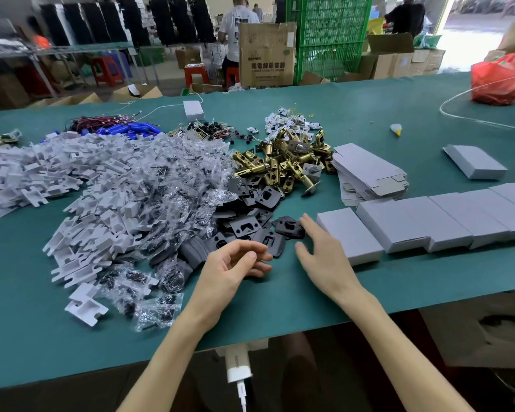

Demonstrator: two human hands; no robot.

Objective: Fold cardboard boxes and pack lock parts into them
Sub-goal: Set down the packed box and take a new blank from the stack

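My left hand (235, 264) hovers over the green table (280, 307), palm turned up, fingers loosely curled around nothing I can see. My right hand (320, 251) is spread flat with straight fingers, its tips next to a black strike plate (289, 227) at the edge of the black plate pile (250, 203). Just right of that hand lies a closed grey box (348, 233), the first of a row of folded boxes (446, 218). Behind them are flat box blanks (369, 171) and a heap of brass latches (286, 162).
White plastic inserts (72, 173) and clear screw bags (161, 188) cover the left half of the table. One more grey box (476, 162) lies far right, near a red bag (497, 81). Blue batteries and wires (131, 127) sit at the back. People work beyond the table.
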